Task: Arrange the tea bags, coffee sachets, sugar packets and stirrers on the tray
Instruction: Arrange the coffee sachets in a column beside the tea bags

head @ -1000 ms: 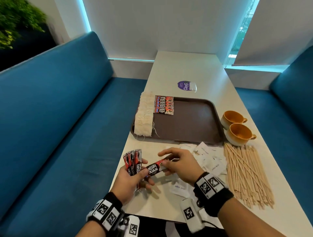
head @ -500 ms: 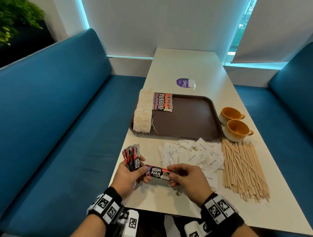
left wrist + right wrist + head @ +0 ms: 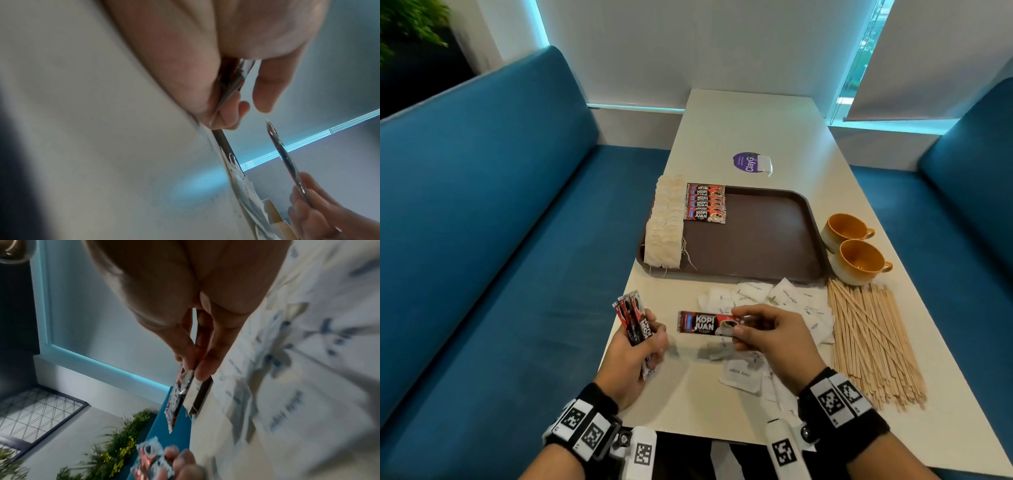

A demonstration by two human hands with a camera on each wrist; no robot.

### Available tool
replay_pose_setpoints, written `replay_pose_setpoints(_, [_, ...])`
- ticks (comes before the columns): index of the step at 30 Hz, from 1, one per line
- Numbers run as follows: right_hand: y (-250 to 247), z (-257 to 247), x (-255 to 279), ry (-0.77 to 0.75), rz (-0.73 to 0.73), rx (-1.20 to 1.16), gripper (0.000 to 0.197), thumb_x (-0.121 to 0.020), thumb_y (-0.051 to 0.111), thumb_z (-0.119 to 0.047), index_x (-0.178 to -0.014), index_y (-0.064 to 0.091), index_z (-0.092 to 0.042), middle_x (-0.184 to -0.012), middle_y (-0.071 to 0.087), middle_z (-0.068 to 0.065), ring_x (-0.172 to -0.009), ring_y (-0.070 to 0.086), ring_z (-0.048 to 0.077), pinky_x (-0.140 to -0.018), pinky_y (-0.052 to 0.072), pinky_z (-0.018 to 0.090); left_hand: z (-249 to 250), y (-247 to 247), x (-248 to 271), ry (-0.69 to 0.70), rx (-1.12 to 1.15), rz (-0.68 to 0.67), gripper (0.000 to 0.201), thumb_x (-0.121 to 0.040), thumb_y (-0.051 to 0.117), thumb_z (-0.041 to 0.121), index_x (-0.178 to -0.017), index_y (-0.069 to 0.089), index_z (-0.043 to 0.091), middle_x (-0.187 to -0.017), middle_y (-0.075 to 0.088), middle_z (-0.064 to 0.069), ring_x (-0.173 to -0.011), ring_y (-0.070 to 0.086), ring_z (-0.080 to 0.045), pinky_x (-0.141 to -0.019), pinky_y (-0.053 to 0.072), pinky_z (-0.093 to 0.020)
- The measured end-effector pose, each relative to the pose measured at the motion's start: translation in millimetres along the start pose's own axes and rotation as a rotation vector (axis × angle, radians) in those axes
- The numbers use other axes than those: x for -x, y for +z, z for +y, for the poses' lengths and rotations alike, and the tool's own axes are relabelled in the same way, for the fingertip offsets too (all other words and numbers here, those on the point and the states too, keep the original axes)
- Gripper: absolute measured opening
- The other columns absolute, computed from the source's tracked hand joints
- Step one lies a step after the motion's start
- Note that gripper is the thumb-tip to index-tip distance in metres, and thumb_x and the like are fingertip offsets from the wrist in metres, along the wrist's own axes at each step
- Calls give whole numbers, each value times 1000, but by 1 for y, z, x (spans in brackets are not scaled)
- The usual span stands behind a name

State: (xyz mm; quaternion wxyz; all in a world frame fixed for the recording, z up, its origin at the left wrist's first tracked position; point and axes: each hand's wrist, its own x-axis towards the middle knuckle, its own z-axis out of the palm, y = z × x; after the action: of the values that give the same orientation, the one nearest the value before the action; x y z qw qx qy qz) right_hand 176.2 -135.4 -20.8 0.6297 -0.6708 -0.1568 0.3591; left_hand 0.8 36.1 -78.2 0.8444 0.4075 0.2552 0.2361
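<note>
Sachet (image 3: pixel 705 322) juts left from right hand (image 3: pixel 774 337) grip (left hand (image 3: pixel 635 353) holds bundle (image 3: pixel 631 317)).

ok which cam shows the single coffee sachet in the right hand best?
Head view: the single coffee sachet lies face-on, label readable, pinched at one end by the right hand. Right wrist sees it edge-on and blurred below the fingers. Left wrist shows only its thin silver edge.

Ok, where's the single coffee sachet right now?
Head view: the single coffee sachet is pinched in the right hand, above the table's near edge, right of the left hand's bundle.
</note>
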Motion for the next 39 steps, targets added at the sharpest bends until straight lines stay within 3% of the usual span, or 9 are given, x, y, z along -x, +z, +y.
replay_pose_setpoints(5, [-10, -35, -40, -95, 54, 30, 23, -84, 71, 11, -101, 76, -3, -94, 75, 19, -77, 74, 30, -71, 63, 31, 2, -3, 0, -9, 122, -18, 51, -66, 50, -19, -106, 48, 11, -83, 49, -12, -64, 45, -16, -52, 37, -22])
replay_pose_setpoints(9, [-12, -62, -92, -120, 83, 60, 23, -85, 71, 11, -100, 75, -6, -97, 74, 19, -76, 73, 30, -69, 64, 30, 2, -1, 1, -12, 86, 56, 30, -95, 41, -14, -107, 47, 13, -82, 50, -15, -66, 54, -22, -53, 41, -27])
replay_pose_setpoints(11, [-11, -69, -124, -125, 97, 86, 22, -86, 72, 9, -98, 76, -10, -99, 73, 20, -73, 71, 29, -68, 64, 29, 2, 2, 2, -3, 100, 78, 21, -101, 38, 1, -111, 47, 17, -80, 49, -19, -67, 58, -31, -54, 49, -36])
replay_pose_setpoints(13, [-9, -72, -155, -116, 103, 120, 21, -88, 71, 7, -98, 75, -12, -97, 73, 19, -69, 69, 24, -65, 64, 29, 4, 6, 4, -25, 151, 65, 18, -100, 44, 14, -112, 51, 24, -82, 52, -21, -73, 60, -39, -66, 57, -52])
replay_pose_setpoints(16, [-4, -74, -195, -101, 104, 157, 20, -90, 69, 7, -100, 73, -9, -89, 71, 18, -60, 65, 19, -55, 60, 25, 8, 7, 5, -64, 192, 22, 18, -99, 47, 23, -111, 55, 34, -93, 57, -22, -83, 60, -45, -69, 53, -69])
replay_pose_setpoints(20, [9, -69, -235, -50, 94, 201, 21, -89, 69, 10, -107, 70, -2, -81, 70, 16, -53, 64, 14, -54, 60, 24, 7, 4, 2, -66, 172, 14, 20, -103, 53, 22, -113, 57, 38, -96, 57, -21, -79, 59, -47, -54, 55, -56])
replay_pose_setpoints(23, [18, -65, -255, 1, 94, 244, 22, -90, 68, 11, -109, 68, 1, -76, 69, 14, -51, 63, 13, -53, 60, 25, 5, 1, 0, -70, 171, -23, 24, -91, 57, 15, -107, 61, 34, -92, 55, -22, -76, 59, -48, -50, 55, -51])
replay_pose_setpoints(35, [28, -64, -282, 126, 121, 451, 22, -83, 80, 0, -101, 69, -6, -84, 73, 17, -60, 66, 19, -55, 62, 27, 3, -6, -4, -89, 167, -119, 24, -89, 70, 15, -104, 62, 32, -94, 57, -22, -80, 60, -53, -53, 57, -51])
replay_pose_setpoints(39, [31, -68, -285, 163, 125, 481, 22, -84, 79, 2, -98, 65, -6, -80, 71, 15, -57, 65, 19, -53, 61, 27, 0, -6, -1, -40, 88, -105, 26, -90, 63, 10, -99, 62, 33, -95, 56, -20, -78, 59, -51, -49, 55, -45])
